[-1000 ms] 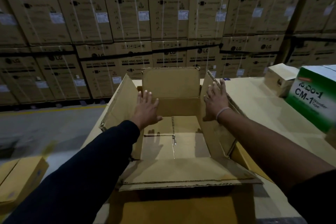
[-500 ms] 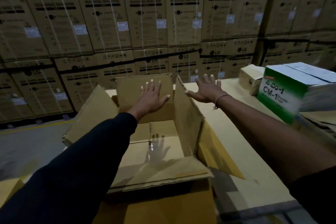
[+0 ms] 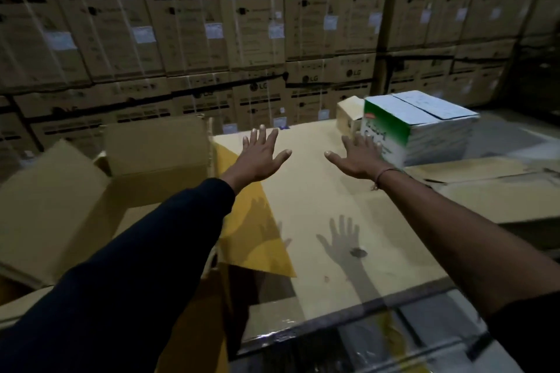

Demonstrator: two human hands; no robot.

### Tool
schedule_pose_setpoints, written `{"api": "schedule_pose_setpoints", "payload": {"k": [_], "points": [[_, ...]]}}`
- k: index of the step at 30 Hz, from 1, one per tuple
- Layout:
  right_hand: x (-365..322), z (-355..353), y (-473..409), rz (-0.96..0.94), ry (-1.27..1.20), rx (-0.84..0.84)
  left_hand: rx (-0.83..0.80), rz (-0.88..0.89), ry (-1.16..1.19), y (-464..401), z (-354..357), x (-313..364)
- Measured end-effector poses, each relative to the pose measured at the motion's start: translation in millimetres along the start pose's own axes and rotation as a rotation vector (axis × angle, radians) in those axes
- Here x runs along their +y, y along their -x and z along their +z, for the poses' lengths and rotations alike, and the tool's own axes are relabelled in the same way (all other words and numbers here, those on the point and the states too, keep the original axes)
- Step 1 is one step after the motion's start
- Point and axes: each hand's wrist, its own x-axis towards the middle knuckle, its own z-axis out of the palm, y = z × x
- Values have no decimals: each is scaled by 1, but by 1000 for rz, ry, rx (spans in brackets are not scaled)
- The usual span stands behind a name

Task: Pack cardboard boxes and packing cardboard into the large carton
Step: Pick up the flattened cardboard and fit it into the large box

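The large open carton [image 3: 75, 191] stands at the left with its flaps spread outward; its right flap [image 3: 248, 221] lies over the table. My left hand [image 3: 260, 154] hovers with fingers spread just right of the carton's far right corner, holding nothing. My right hand [image 3: 357, 157] is also spread and empty, its fingertips close to a green and white box [image 3: 418, 127] at the far right of the table. A small brown cardboard box [image 3: 348, 115] sits behind that box. Flat packing cardboard [image 3: 491, 188] lies at the right.
The work surface [image 3: 333, 215] is covered with pale cardboard; its front edge shows shiny plastic wrap [image 3: 378, 339]. A wall of stacked LG appliance cartons [image 3: 242, 24] fills the background.
Both hands have left the carton and swung right over the table. The right hand has come close to the green and white box. The view has turned right.
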Motion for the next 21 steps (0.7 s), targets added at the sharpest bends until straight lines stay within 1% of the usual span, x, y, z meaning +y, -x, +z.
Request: {"api": "schedule_pose_setpoints", "payload": {"k": [3, 10, 14, 17, 21], "points": [[63, 4, 9, 31, 5, 11, -35, 15, 60, -13, 41, 58], [199, 16, 38, 93, -33, 13, -175, 60, 155, -40, 145, 184], [261, 20, 48, 155, -69, 1, -245, 105, 209, -54, 190, 239], [302, 25, 52, 195, -66, -40, -288, 140, 232, -70, 215, 272], [350, 29, 44, 240, -53, -76, -311, 165, 255, -104, 242, 314]]}}
